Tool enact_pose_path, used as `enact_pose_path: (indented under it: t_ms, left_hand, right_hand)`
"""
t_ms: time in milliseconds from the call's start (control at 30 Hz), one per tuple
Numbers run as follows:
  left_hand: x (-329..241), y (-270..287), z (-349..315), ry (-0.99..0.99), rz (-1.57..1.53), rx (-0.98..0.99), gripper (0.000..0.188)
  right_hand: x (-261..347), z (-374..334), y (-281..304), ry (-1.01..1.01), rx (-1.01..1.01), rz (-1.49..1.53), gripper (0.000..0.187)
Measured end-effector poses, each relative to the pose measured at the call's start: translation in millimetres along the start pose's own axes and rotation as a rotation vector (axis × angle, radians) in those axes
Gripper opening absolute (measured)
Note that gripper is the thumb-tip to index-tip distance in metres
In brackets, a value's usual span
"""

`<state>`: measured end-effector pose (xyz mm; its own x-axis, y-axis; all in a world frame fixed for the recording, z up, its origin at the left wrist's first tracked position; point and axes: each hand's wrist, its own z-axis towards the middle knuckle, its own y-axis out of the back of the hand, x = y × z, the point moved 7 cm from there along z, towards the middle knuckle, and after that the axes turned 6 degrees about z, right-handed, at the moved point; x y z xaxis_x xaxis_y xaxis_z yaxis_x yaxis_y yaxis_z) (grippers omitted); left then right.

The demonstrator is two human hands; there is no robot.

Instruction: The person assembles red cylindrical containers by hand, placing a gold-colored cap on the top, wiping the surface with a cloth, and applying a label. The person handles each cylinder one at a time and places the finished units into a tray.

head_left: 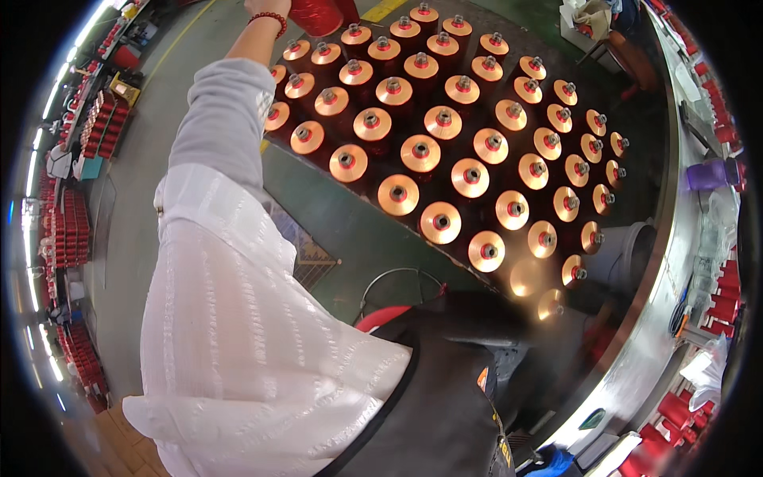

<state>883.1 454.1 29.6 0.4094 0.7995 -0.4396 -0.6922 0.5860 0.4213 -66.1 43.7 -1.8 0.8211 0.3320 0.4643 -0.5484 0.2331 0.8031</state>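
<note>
My left arm, in a grey sleeve and white oversleeve, reaches up and away to the top edge. My left hand, below it a red bead bracelet, is mostly cut off by that edge. Against it is a tilted red cylinder, which it appears to grip; the fingers are hidden. Right beside this stand many upright dark red cylinders with shiny copper-coloured tops, each with a red ring and a metal fitting in the middle. They fill a low dark platform in slanting rows. My right hand is out of view.
A long metal-edged bench curves along the right, with a purple container and red parts on it. A grey bucket stands between bench and platform. A red round thing with a wire hoop lies near my black apron. Racks of red parts line the left.
</note>
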Motion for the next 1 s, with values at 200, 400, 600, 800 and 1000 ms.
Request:
enact_pose_path:
  t_ms: [200,400,600,800,1000]
  left_hand:
    - [68.1,-114.0,27.5,0.182,-0.041,-0.071,0.031]
    - [53.6,-214.8,10.6,0.252,-0.162,-0.032,0.032]
    - [63.6,-284.4,-22.4,0.282,-0.080,0.087,0.036]
    - [64.1,-322.5,-65.6,0.355,-0.037,0.235,0.038]
    - [83.3,-339.9,-100.0,0.440,-0.106,0.205,0.042]
  right_hand:
    - [38.7,22.9,-10.5,-0.002,-0.039,-0.031,0.052]
    - [61.8,39.4,-12.6,-0.016,-0.070,-0.077,0.051]
    - [82.4,54.9,-17.3,-0.026,-0.091,-0.104,0.050]
    - [95.8,59.1,-15.9,-0.052,-0.107,-0.143,0.050]
    - [108.2,72.1,-16.4,-0.035,-0.121,-0.152,0.049]
